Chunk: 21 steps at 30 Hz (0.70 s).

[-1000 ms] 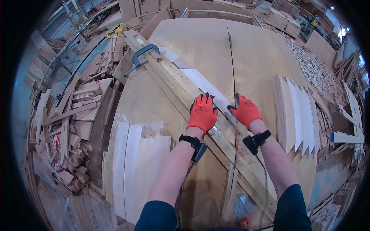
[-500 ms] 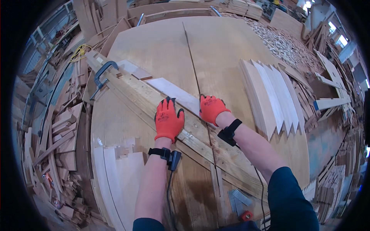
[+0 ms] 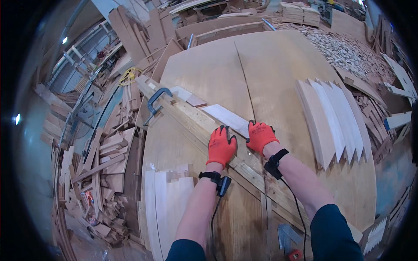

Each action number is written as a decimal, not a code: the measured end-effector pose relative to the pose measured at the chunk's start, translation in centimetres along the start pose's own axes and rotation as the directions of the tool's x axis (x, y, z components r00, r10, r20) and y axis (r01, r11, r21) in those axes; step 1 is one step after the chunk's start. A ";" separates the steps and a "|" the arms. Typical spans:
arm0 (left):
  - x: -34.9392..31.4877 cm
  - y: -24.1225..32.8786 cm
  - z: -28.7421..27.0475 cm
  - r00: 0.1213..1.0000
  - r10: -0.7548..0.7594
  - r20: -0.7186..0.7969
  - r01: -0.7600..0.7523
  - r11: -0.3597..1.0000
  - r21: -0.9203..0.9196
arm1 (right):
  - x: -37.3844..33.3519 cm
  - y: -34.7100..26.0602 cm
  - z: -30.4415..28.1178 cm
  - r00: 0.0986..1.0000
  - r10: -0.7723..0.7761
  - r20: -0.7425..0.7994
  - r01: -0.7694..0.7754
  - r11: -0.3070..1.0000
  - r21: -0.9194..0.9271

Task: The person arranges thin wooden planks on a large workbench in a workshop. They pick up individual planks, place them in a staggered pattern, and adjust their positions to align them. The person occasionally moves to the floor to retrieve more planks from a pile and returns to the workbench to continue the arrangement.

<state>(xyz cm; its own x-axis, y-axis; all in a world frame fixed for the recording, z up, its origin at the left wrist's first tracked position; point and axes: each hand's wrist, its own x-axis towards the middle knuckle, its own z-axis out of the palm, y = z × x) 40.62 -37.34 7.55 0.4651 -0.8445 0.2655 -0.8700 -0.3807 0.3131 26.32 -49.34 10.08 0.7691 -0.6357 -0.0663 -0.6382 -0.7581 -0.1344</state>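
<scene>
My left hand (image 3: 222, 147), in a red and black glove, rests on a long wooden beam (image 3: 187, 114) lying diagonally across the table. Its fingers are spread and its thumb stands apart. Behind the beam lies a pale wooden board (image 3: 224, 116) with an angled end, along the beam's far edge. My right hand (image 3: 262, 137), gloved alike, has its fingers curled at the board's right end; the fingertips are partly hidden. Another pale piece (image 3: 182, 92) with a brown end lies past the board's left end. A blue C-clamp (image 3: 155, 104) sits on the beam's far left part.
The wide wooden table (image 3: 287, 65) has a dark seam (image 3: 244, 78) down its middle. Pointed boards (image 3: 335, 122) stand in a row at right; more pale boards (image 3: 167, 195) lie at near left. A metal square (image 3: 285, 237) and red tape measure (image 3: 295, 254) lie near me. Offcuts (image 3: 109, 161) crowd the left.
My view has swung left, so the table and everything on it appear farther right and lower. Both hands keep nearly the same places on the beam and board.
</scene>
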 end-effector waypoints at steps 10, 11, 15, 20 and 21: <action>-6.3 0.5 -15.6 0.934 -0.253 0.252 0.338 0.856 -0.393 | -15.3 15.0 -11.9 0.918 0.363 -0.158 -0.353 0.931 0.089; -8.1 0.5 -17.4 0.952 -0.233 0.198 0.289 0.897 -0.334 | -16.9 17.7 -11.7 0.887 0.412 -0.211 -0.409 0.911 0.058; -15.5 0.4 -22.2 0.923 -0.339 0.183 0.360 0.928 -0.098 | -19.6 23.1 -9.4 0.808 0.573 -0.136 -0.575 0.818 0.030; -22.4 0.0 -22.9 0.701 -0.656 0.279 0.569 0.751 0.336 | -19.5 25.6 -4.4 0.847 0.492 -0.202 -0.487 0.870 0.078; -23.7 -0.8 -22.5 0.686 -0.662 0.302 0.564 0.746 0.356 | -19.5 25.2 -4.3 0.851 0.475 -0.225 -0.470 0.879 0.079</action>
<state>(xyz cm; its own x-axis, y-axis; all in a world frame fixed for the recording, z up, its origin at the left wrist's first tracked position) 33.94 -8.53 21.47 0.8458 -0.4405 -0.3009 -0.4445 -0.8938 0.0589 -4.90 -56.73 12.25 0.3429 -0.9338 0.1022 -0.9199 -0.3558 -0.1651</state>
